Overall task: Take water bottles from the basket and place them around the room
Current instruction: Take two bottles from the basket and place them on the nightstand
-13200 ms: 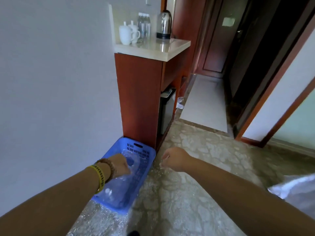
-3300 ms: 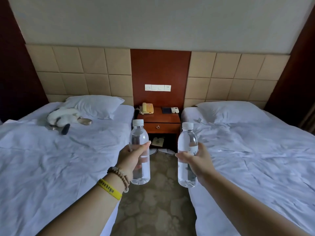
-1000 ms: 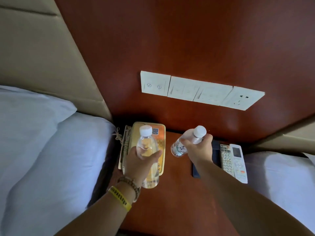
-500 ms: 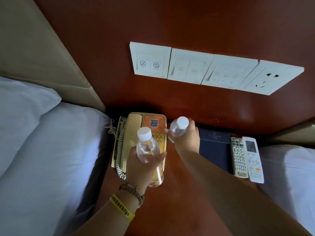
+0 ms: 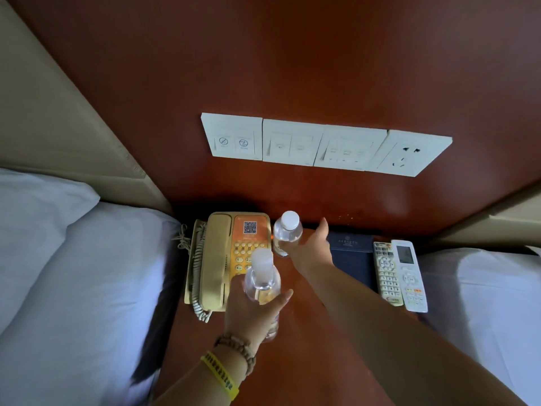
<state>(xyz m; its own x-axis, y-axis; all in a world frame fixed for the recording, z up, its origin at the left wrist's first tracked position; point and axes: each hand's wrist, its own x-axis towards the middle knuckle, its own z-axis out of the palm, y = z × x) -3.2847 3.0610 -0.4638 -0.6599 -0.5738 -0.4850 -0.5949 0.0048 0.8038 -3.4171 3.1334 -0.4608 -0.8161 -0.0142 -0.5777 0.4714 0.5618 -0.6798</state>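
My left hand (image 5: 251, 315) is wrapped around the near bottle (image 5: 262, 284), thumb across its front, cap pointing to 12 o'clock. My right hand (image 5: 311, 250) is spread loose, thumb straight. The far bottle (image 5: 287, 231) stands upright on the nightstand (image 5: 307, 347) at that hand's 10 o'clock, right against the fingers, with the telephone (image 5: 222, 259) at its 9 o'clock.

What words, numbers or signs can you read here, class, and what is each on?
"2", "4": telephone keypad; other keys blurred.
QR code: telephone's orange panel.
Two crossed-circle signs: leftmost switch plate; captions too small.
Gold lettering: dark blue folder, too blurred.
Button labels: two remotes, too small.
Black print: yellow wristband, unreadable.
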